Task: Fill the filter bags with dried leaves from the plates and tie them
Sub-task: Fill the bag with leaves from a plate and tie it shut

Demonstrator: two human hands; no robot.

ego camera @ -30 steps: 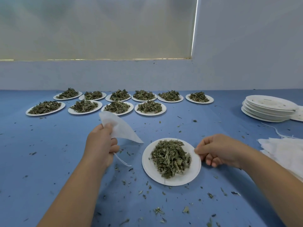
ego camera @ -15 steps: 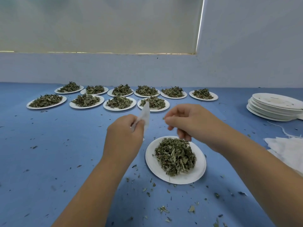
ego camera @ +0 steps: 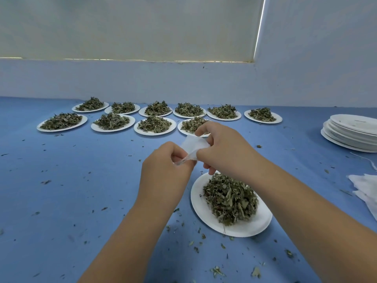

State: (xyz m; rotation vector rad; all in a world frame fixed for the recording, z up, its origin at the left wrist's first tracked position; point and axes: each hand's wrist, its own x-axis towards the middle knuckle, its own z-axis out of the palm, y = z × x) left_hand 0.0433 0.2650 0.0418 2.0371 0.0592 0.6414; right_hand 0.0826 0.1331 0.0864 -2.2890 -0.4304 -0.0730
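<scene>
Right edge slicing off the stack of white paper plates (ego camera: 350, 131), heap of white filter bags (ego camera: 365, 188) clipped too, thin white filter bag (ego camera: 193, 145) half buried between left hand (ego camera: 165, 170) and right hand (ego camera: 222, 148), its mouth unreadable, far white plate of dried leaves (ego camera: 180, 128) partly masked.

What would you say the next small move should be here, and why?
Probably spread open the mouth of the filter bag. Both the left hand and right hand pinch it, it looks flat and empty, and the dried leaves sit heaped on the near plate beside them, ready to go in.
</scene>
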